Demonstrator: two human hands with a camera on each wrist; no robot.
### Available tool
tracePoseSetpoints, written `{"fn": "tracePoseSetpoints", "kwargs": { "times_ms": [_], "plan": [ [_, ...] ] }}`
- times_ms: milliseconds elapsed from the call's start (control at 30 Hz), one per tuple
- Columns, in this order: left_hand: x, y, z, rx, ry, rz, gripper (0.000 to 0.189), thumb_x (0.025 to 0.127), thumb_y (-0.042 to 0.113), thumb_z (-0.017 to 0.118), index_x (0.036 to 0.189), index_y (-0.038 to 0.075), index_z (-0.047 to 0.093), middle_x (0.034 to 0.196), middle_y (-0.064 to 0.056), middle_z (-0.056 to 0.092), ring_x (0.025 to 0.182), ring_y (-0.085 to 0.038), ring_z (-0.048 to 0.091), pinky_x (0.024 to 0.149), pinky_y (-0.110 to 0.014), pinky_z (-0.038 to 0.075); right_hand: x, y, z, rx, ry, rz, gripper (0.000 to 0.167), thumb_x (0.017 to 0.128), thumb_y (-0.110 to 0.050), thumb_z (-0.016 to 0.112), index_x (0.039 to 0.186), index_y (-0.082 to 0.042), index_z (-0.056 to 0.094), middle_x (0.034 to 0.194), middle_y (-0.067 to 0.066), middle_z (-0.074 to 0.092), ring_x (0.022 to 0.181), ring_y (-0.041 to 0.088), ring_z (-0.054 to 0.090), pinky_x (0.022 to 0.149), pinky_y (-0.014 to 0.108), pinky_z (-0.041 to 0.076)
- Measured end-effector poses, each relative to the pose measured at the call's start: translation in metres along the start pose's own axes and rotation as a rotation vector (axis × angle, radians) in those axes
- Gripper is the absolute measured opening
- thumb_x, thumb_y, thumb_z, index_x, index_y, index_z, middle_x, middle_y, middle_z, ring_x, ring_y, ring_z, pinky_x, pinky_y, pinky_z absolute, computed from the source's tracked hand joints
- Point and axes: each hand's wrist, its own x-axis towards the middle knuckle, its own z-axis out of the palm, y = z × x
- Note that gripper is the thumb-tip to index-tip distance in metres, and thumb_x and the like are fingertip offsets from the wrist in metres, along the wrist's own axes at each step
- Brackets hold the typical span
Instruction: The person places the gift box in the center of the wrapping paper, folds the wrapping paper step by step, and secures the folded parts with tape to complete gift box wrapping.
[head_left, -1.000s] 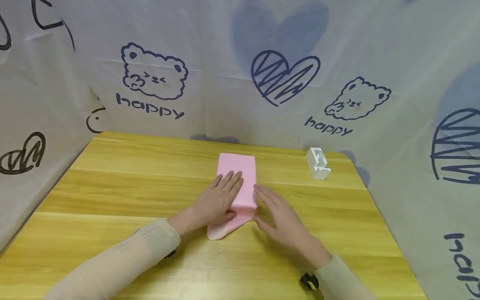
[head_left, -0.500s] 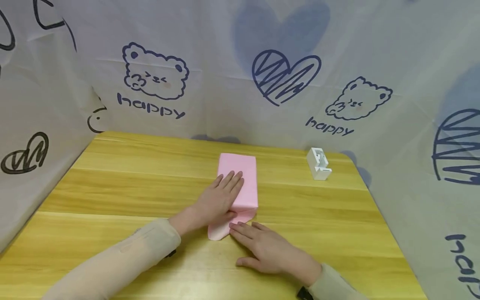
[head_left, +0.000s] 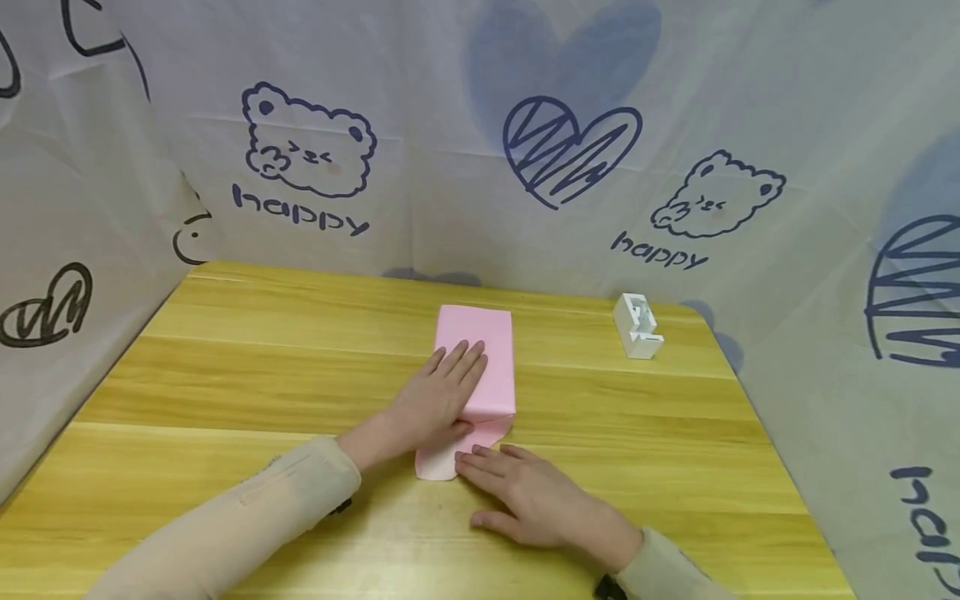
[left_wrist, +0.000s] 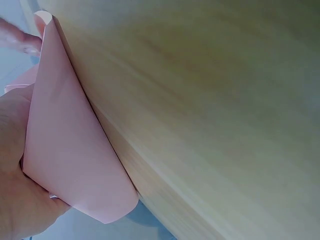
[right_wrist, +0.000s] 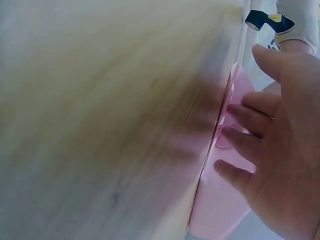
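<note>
A flat, rectangular pink paper-covered packet (head_left: 491, 379) lies lengthwise on the wooden table in the head view. Its near end has a loose paper flap (head_left: 438, 462) that shows a paler face. My left hand (head_left: 431, 400) rests flat on top, fingers stretched toward the far end and thumb near the fold. Beside the flap's right edge is my right hand (head_left: 532, 496), fingers straight, fingertips right at the paper. The left wrist view shows the pink paper (left_wrist: 75, 140) along the packet's side. In the right wrist view, the right fingers (right_wrist: 240, 140) spread over the pink flap.
A white tape dispenser (head_left: 637, 329) stands near the back right corner of the wooden table (head_left: 262, 358). A pale cloth (head_left: 450, 167) printed with bears and hearts hangs behind the table and at its sides.
My right hand has moved from the packet's right side toward me, to the flap at the near end. The flap's near edge has shifted slightly. My left hand has stayed in place.
</note>
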Motion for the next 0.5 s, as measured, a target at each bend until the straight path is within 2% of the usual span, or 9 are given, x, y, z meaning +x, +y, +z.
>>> {"fn": "tracePoseSetpoints", "kwargs": {
  "times_ms": [200,500],
  "plan": [
    [0.0001,-0.0006,0.0008,0.0,0.012,0.01,0.102,0.093,0.053,0.073,0.162,-0.005,0.024,0.17,-0.023,0.019,0.157,-0.039,0.022,0.127,-0.054,0.023,-0.0023,-0.0007,0.0032,0.01,-0.076,-0.007,0.07,0.109,-0.056,0.04,0.163,-0.011,0.037,0.17,0.002,0.03,0.155,0.024,0.03,0.123,0.054,0.031],
    [0.0013,-0.0009,0.0009,0.008,0.0,0.004,0.102,0.094,0.054,0.072,0.162,-0.005,0.024,0.171,-0.023,0.018,0.157,-0.039,0.021,0.127,-0.053,0.022,-0.0027,-0.0048,0.0023,0.032,-0.103,0.052,0.068,0.108,-0.06,0.034,0.164,-0.021,0.036,0.171,-0.005,0.024,0.156,0.021,0.028,0.123,0.06,0.029]
  ]
}}
